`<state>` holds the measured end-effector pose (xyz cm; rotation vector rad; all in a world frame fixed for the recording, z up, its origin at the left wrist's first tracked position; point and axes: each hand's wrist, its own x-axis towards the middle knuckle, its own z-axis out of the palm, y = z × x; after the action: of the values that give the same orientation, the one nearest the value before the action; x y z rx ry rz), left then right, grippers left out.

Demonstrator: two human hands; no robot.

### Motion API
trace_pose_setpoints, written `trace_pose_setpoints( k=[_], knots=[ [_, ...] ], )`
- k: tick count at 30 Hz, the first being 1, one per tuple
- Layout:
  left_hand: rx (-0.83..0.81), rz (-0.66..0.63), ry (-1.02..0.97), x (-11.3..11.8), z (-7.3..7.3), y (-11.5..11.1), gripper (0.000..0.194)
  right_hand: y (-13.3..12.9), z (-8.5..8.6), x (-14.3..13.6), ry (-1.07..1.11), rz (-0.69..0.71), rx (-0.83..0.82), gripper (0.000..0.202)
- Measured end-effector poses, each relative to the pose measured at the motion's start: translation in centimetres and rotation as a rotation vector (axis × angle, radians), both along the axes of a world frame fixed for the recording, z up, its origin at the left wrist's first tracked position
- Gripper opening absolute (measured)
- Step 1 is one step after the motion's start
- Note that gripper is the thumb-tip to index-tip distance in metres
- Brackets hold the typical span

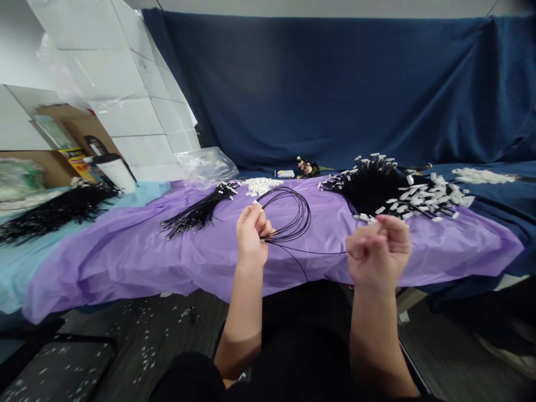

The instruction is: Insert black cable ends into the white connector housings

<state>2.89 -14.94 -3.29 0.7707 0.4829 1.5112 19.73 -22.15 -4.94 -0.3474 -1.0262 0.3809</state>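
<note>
My left hand is closed on a looped bundle of thin black cables, with a white end piece showing at the fingertips. One black strand runs from the bundle to my right hand, whose fingers are closed around it. A second strand hangs down below the loop. Both hands are held above the purple cloth. Behind my right hand lies a big pile of black cables with white connectors. A smaller black bundle rests left of my left hand.
Small white pieces lie behind the loop. Farther back are a plastic bag and flowers. At the left stand a white cup with a black lid and another black bundle. White boxes are stacked behind.
</note>
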Motion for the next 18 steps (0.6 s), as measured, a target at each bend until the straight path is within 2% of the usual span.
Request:
trace_pose_setpoints(
  k=[3, 6, 11, 18],
  knots=[
    [0.065, -0.027, 0.124, 0.3, -0.1, -0.5, 0.027, -0.5, 0.2, -1.7, -0.296, -0.278, -0.063, 0.017],
    [0.112, -0.089, 0.216, 0.6, -0.3, -0.9, 0.020, -0.6, 0.6, -3.1, -0.576, -0.423, -0.136, 0.012],
    [0.187, -0.213, 0.242, 0.6, -0.3, -1.3, 0.020, -0.2, 0.7, -3.9, -0.655, -0.545, -0.191, 0.009],
    [0.189, -0.276, 0.215, 0.4, -0.1, -1.8, 0.022, -0.1, 0.5, -3.7, -0.683, -0.568, -0.198, 0.009]
  ],
)
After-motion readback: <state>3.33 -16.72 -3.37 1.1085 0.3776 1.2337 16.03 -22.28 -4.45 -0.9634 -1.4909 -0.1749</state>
